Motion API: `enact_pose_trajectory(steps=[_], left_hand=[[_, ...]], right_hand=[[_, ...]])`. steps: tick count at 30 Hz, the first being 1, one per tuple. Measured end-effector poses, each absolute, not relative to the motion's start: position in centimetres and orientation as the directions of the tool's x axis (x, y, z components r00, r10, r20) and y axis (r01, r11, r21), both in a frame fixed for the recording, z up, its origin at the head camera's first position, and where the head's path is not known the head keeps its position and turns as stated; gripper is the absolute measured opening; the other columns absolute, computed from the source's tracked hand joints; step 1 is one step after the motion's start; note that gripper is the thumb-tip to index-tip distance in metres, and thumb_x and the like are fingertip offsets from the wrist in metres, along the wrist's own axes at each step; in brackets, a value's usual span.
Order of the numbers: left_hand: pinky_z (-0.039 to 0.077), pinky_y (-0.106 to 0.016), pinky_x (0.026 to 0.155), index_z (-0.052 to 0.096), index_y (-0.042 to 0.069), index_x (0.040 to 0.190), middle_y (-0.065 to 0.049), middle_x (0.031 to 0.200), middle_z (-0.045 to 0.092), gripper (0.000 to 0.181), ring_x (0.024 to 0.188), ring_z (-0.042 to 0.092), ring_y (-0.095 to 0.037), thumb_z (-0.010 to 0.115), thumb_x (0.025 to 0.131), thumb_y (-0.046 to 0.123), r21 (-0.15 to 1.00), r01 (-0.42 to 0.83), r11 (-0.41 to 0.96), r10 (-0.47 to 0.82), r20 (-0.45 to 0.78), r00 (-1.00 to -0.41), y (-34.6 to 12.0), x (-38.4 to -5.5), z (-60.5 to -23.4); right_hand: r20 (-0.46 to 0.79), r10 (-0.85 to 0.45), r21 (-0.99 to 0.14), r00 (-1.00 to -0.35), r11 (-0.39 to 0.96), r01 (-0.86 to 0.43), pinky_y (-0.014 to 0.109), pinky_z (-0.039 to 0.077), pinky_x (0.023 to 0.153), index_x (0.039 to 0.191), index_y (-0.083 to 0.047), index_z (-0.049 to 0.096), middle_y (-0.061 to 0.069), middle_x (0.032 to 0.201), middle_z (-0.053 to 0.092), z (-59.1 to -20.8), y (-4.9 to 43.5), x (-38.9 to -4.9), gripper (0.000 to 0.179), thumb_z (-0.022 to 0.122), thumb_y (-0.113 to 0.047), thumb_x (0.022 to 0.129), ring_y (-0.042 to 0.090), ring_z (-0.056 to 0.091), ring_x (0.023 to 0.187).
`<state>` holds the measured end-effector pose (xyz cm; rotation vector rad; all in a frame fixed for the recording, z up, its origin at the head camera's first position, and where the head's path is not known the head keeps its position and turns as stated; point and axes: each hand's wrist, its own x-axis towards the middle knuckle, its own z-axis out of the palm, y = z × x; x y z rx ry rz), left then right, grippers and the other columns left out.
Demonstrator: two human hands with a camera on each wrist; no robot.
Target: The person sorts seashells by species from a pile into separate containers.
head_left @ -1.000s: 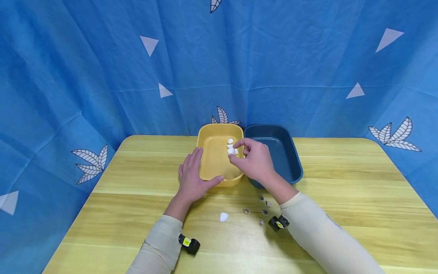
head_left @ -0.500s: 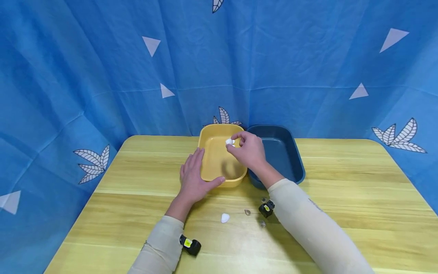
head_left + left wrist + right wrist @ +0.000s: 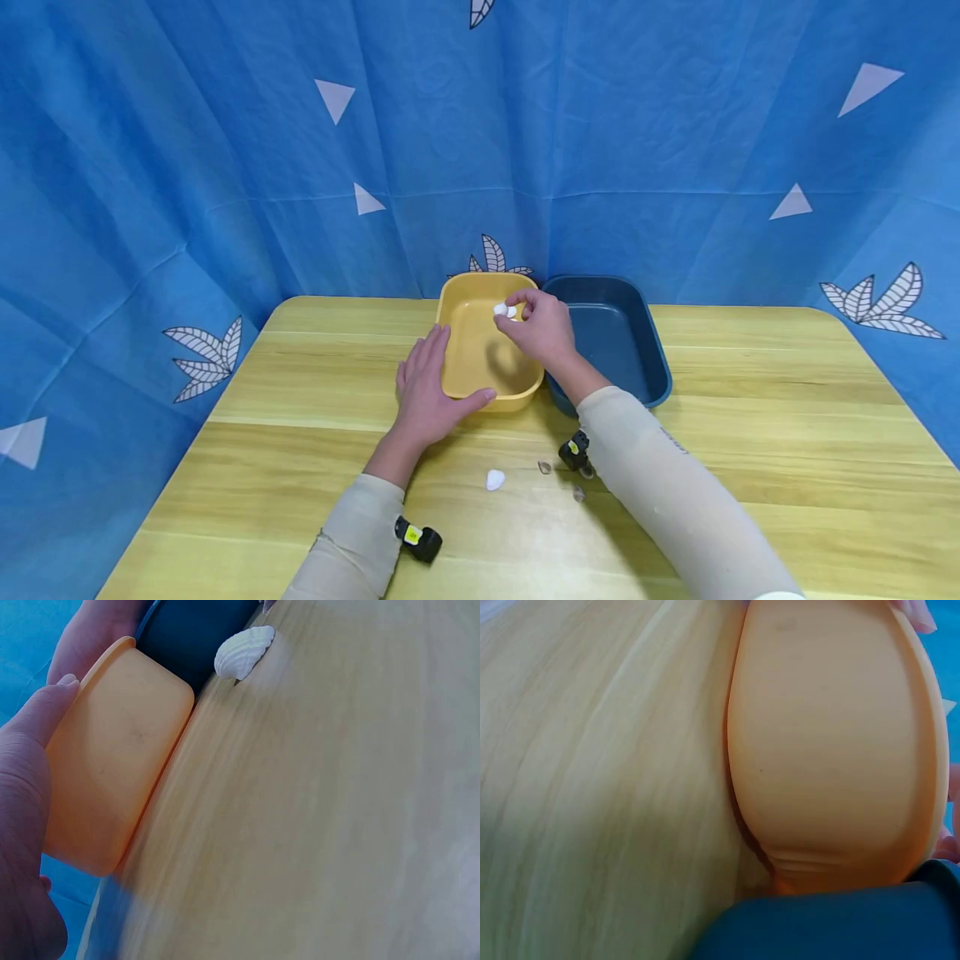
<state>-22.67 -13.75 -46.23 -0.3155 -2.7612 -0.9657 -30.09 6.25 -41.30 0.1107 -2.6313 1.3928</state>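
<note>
My right hand point(image 3: 546, 327) is over the right back part of a yellow tray point(image 3: 468, 354), pinching a white seashell point(image 3: 500, 309) between thumb and index finger. Another white shell point(image 3: 512, 312) shows right behind the fingertips; the hand hides other shells in the tray. With fingers spread and straight, my left hand point(image 3: 427, 398) rests along the tray's left side, its thumb reaching over the front rim. In the left wrist view, the left thumb point(image 3: 46, 709) lies at the tray's rim.
A dark blue tray point(image 3: 603, 342) stands against the yellow one on its right. Before them on the wooden table lie a ribbed white shell point(image 3: 495, 480) and small brown shells point(image 3: 544, 467), some behind the right wrist camera point(image 3: 574, 450). A blue curtain point(image 3: 645, 125) hangs at the back.
My right hand has moved with the white shell toward the back of the yellow tray, now covering most shells there. The left hand has stayed at the tray's side.
</note>
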Motion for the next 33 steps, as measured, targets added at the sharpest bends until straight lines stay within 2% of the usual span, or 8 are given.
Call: enact_pose_trajectory(steps=[7, 18, 26, 33], left_hand=[[0.007, -0.062, 0.112, 0.017, 0.019, 0.161, -0.002, 0.165, 0.014, 0.115, 0.148, 0.014, -0.036, 0.064, 0.075, 0.078, 0.587, 0.282, 0.758, 0.142, 0.274, -0.951, -13.6, -22.6, -46.1], [0.007, -0.063, 0.112, 0.016, 0.019, 0.161, -0.003, 0.166, 0.014, 0.115, 0.147, 0.014, -0.037, 0.066, 0.075, 0.076, 0.588, 0.285, 0.757, 0.142, 0.278, -0.950, -13.5, -22.6, -46.1], [0.007, -0.063, 0.112, 0.019, 0.016, 0.161, -0.003, 0.165, 0.015, 0.114, 0.147, 0.014, -0.037, 0.069, 0.075, 0.073, 0.597, 0.284, 0.750, 0.140, 0.277, -0.951, -13.5, -22.6, -46.1], [0.006, -0.063, 0.112, 0.017, 0.018, 0.161, -0.002, 0.166, 0.013, 0.114, 0.148, 0.012, -0.035, 0.068, 0.076, 0.074, 0.595, 0.269, 0.757, 0.133, 0.263, -0.956, -13.6, -22.7, -46.3]], right_hand=[[0.191, 0.012, -0.810, -0.982, 0.567, -0.150, 0.034, 0.036, 0.053, 0.101, -0.014, 0.069, 0.006, 0.068, 0.046, -41.4, 6.2, -30.3, 0.027, 0.080, -0.034, 0.085, 0.025, 0.047, 0.062], [0.162, -0.009, -0.801, -0.987, 0.583, -0.137, 0.032, 0.035, 0.051, 0.111, -0.008, 0.071, 0.006, 0.069, 0.046, -41.2, 6.4, -30.3, 0.038, 0.079, -0.036, 0.087, 0.024, 0.047, 0.059], [0.207, -0.006, -0.832, -0.978, 0.525, -0.179, 0.034, 0.034, 0.050, 0.106, -0.008, 0.072, 0.004, 0.063, 0.040, -40.8, 6.9, -29.7, 0.033, 0.079, -0.034, 0.087, 0.025, 0.043, 0.052], [0.254, -0.048, -0.839, -0.966, 0.486, -0.245, 0.033, 0.031, 0.047, 0.103, -0.009, 0.072, 0.004, 0.060, 0.037, -39.8, 7.1, -27.6, 0.029, 0.080, -0.031, 0.086, 0.025, 0.041, 0.050]])
